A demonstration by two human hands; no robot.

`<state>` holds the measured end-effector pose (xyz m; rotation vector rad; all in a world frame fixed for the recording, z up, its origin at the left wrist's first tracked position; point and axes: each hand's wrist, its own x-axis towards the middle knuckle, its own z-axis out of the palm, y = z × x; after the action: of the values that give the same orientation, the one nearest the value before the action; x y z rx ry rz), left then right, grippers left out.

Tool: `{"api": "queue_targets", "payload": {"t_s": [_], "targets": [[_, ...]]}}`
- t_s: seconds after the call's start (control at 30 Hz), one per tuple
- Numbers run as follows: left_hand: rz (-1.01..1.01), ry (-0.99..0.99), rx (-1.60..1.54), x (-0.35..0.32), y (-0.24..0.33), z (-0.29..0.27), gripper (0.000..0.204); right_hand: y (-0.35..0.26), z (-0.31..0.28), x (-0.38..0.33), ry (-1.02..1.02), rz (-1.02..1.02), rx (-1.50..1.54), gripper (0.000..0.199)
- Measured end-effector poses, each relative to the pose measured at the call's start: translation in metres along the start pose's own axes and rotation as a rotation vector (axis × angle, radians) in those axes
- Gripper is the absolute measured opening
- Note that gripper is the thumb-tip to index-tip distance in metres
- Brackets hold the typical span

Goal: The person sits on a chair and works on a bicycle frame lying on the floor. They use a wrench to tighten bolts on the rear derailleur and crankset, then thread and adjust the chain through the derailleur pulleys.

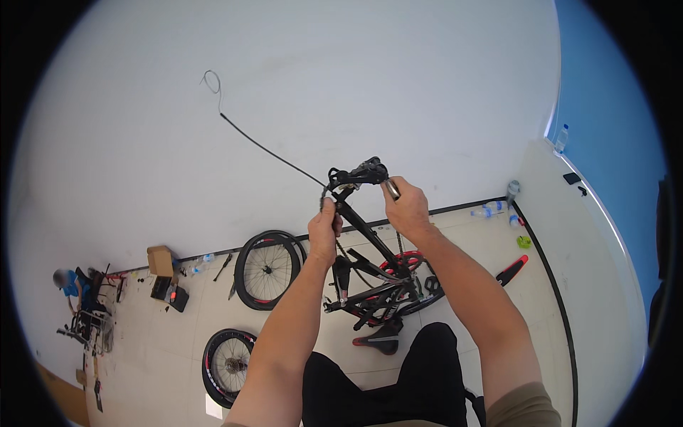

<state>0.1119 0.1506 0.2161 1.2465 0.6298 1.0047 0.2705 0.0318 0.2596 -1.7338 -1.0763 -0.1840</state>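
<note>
Just below a black rear derailleur [368, 171], my left hand [325, 233] is closed, thumb up, on a dark strand that looks like the end of a black cable [270, 152]. That cable stretches to the upper left and ends in a thin, curled bare wire [212, 82]. On the other side of the derailleur, my right hand [408, 208] is wrapped round a silver metal tool [391, 189], mostly hidden by the fingers. Below and between my forearms stands a black bicycle frame [370, 231] with red parts, its wheels off. A chain hangs beneath the derailleur.
A spoked wheel [267, 270] leans by the wall, another wheel [229, 364] lies nearer. A saddle [380, 338] is low by my knees. A red-black mudguard [514, 270], water bottles [491, 210] and an open cardboard box [162, 261] lie around. Another person [71, 288] works far left.
</note>
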Motion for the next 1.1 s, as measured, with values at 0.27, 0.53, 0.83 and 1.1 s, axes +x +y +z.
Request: {"api": "queue_targets", "payload": {"t_s": [0.27,0.53,0.83,1.1], "targets": [[-0.03,0.049,0.025,0.002,0.001,-0.001,0.068,0.001,0.002,0.004,-0.019,0.022,-0.029,0.021],[0.021,-0.035,-0.012,-0.001,-0.002,-0.005,0.067,0.001,0.002,0.003,0.002,0.043,0.014,0.022],[0.129,0.107,0.047,-0.007,-0.002,0.008,0.068,-0.002,-0.003,0.004,-0.039,0.051,-0.046,0.024],[0.198,0.148,0.093,0.001,-0.017,0.006,0.068,0.009,0.003,-0.002,-0.061,0.073,-0.113,0.023]]}}
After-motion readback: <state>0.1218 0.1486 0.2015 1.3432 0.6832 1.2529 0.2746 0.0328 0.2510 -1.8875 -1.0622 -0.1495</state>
